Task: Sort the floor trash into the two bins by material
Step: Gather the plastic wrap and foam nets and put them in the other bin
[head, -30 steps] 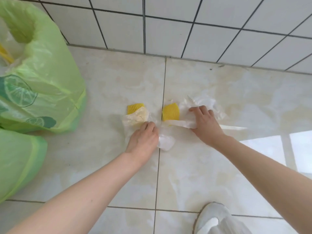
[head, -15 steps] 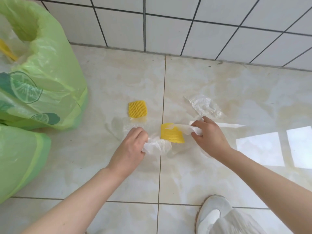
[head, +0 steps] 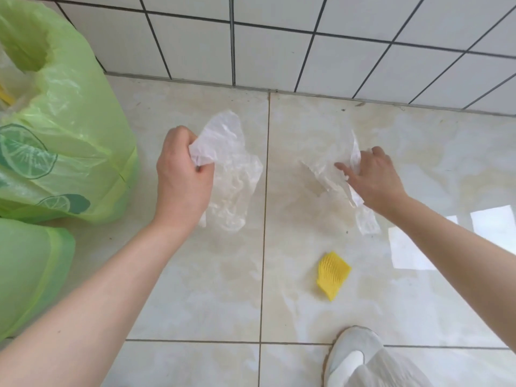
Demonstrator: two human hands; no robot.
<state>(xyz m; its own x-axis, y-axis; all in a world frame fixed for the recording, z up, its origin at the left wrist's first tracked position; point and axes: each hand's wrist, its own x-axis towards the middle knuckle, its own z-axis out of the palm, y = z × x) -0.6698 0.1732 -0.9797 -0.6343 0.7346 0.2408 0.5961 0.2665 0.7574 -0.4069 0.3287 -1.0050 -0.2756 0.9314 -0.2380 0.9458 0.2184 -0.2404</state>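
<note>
In the head view, the left hand [head: 183,174] is curled tight round a crumpled clear plastic bag [head: 233,174], which hangs above the floor [head: 212,289]. The right hand [head: 374,177] pinches a second clear plastic sheet [head: 332,169] between thumb and fingers, its tail drooping beneath the wrist. A yellow ridged foam piece [head: 332,275] lies alone on the tiles, near a white shoe [head: 351,356]. Two bins lined with green bags [head: 72,152] [head: 30,272] stand at the left, by the tiled wall [head: 279,40].
</note>
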